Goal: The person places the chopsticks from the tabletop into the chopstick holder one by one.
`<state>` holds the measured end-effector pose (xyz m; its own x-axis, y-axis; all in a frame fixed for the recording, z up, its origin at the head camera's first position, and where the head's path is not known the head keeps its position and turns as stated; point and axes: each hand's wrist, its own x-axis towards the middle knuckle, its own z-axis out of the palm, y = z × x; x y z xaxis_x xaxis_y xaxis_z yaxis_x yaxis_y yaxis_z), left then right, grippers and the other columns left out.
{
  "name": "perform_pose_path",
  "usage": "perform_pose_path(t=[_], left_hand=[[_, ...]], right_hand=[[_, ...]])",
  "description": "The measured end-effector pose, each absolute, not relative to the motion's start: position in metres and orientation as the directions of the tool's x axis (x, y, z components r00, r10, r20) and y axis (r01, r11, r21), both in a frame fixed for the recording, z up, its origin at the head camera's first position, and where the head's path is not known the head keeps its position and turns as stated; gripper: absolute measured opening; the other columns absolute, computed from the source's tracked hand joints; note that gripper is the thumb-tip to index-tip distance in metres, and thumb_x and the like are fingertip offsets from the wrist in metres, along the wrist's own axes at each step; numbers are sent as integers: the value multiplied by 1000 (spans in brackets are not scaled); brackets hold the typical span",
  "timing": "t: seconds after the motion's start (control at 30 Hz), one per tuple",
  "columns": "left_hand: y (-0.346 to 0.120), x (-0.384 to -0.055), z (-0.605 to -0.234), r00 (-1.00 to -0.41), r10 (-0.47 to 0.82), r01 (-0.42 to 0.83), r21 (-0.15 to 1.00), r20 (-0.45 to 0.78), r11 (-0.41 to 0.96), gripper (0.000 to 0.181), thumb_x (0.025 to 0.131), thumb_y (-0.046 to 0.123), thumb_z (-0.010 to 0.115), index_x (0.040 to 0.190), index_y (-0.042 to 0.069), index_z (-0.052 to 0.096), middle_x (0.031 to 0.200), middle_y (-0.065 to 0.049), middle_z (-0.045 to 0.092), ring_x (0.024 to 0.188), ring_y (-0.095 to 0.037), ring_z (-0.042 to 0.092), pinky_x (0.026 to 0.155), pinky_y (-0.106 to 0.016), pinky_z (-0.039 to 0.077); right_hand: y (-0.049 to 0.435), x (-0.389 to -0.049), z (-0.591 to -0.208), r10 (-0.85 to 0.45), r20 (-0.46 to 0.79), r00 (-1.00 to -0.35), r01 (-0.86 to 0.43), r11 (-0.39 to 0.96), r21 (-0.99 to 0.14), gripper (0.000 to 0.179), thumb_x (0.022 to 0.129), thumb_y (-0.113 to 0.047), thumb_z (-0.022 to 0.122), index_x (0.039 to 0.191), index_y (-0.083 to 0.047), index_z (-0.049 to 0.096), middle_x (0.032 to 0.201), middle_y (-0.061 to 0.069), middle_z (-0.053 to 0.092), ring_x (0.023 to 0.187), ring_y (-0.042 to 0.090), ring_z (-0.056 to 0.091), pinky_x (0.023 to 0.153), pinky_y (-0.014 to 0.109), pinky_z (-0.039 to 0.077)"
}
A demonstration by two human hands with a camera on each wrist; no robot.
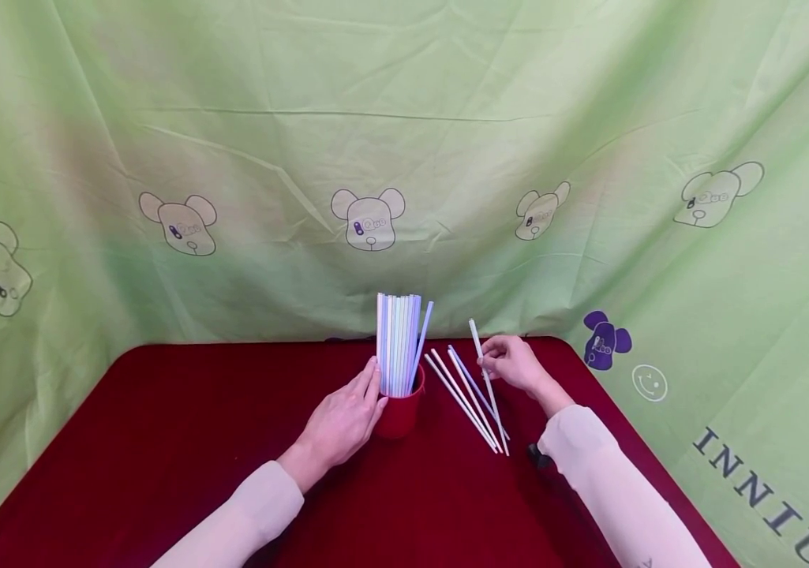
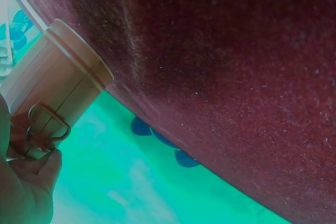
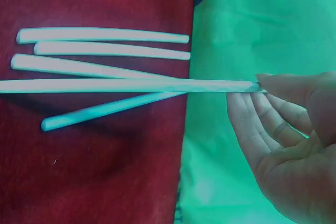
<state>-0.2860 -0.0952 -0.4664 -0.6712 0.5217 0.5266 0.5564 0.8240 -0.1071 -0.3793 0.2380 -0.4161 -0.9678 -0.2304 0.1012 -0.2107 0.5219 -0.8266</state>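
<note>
A red cup holds a thick bundle of pale straws, with one bluish straw leaning right. My left hand holds the cup from its left side near the rim, fingers along the straws and thumb toward the front. The left wrist view shows the thumb beside the cup's small wire loop. My right hand pinches a whitish straw near its upper end, between thumb and fingers. Below that straw lie several loose straws, white and one blue, on the table right of the cup.
The table has a dark red cloth over it. A green curtain with bear prints hangs behind and along both sides. Near my right sleeve, a small black object shows at the wrist.
</note>
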Motion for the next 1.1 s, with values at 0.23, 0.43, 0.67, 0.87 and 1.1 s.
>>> perform_pose_path(t=[0.23, 0.43, 0.67, 0.87, 1.1], left_hand=[[-95, -286, -466, -678, 520, 552, -107, 520, 827, 57, 107, 30, 52, 149, -9, 45, 154, -25, 46, 140, -30, 51, 106, -37, 51], [-95, -286, -466, -679, 514, 548, -104, 524, 830, 57, 107, 30, 52, 148, -9, 46, 154, -25, 46, 139, -29, 51, 105, -37, 51], [-95, -285, -466, -684, 517, 551, -99, 514, 828, 57, 108, 30, 51, 149, -9, 45, 154, -25, 45, 139, -30, 51, 105, -38, 51], [-95, -285, -466, -693, 516, 547, -98, 504, 831, 57, 108, 30, 50, 149, -9, 44, 155, -25, 45, 140, -29, 50, 107, -37, 49], [-95, -285, -465, -679, 523, 538, -136, 515, 832, 57, 108, 30, 51, 148, -9, 46, 153, -25, 47, 139, -29, 52, 107, -36, 50]], right_hand=[[225, -374, -400, -225, 146, -963, -237, 464, -853, 18, 97, -1, 67, 106, 15, 66, 87, 20, 70, 71, 19, 68, 68, 36, 64], [214, -369, -384, -210, 217, -953, -284, 381, -880, 19, 97, 1, 66, 107, 17, 64, 87, 17, 72, 70, 18, 70, 70, 38, 64], [202, -361, -362, -165, 312, -936, -349, 307, -885, 20, 96, 2, 67, 108, 18, 64, 92, 27, 70, 73, 26, 74, 73, 37, 64], [192, -355, -341, -93, 415, -905, -425, 188, -885, 21, 97, 2, 66, 109, 18, 62, 90, 21, 70, 71, 15, 73, 74, 37, 64], [180, -351, -327, -4, 503, -864, -503, 41, -863, 21, 96, 4, 66, 107, 20, 59, 83, 5, 72, 68, 15, 72, 73, 37, 63]])
